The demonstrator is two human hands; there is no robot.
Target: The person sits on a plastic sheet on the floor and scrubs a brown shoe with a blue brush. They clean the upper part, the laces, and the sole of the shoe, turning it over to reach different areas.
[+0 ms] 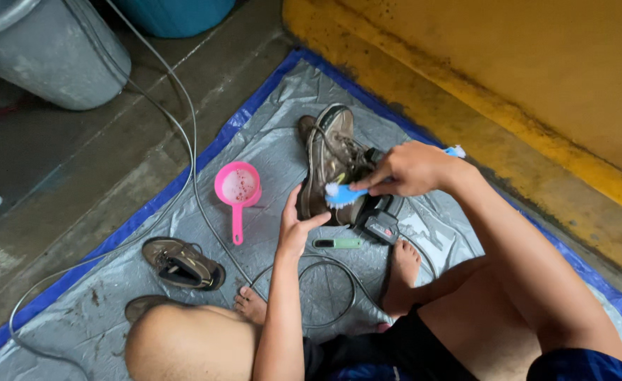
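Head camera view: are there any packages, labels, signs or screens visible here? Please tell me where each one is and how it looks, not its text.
Packages, signs, screens: none visible.
Possible label: a small pale patch on the black device, on the tarp just right of the brown shoe under the right hand; too small to make out.
Green-and-black handled tool, lying near the left hand: no label can be made out.

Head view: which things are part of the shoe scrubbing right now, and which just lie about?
In use:
left hand
brown shoe
right hand
blue brush

Lying about:
second shoe
pink scoop
green-handled tool
grey bucket
hose
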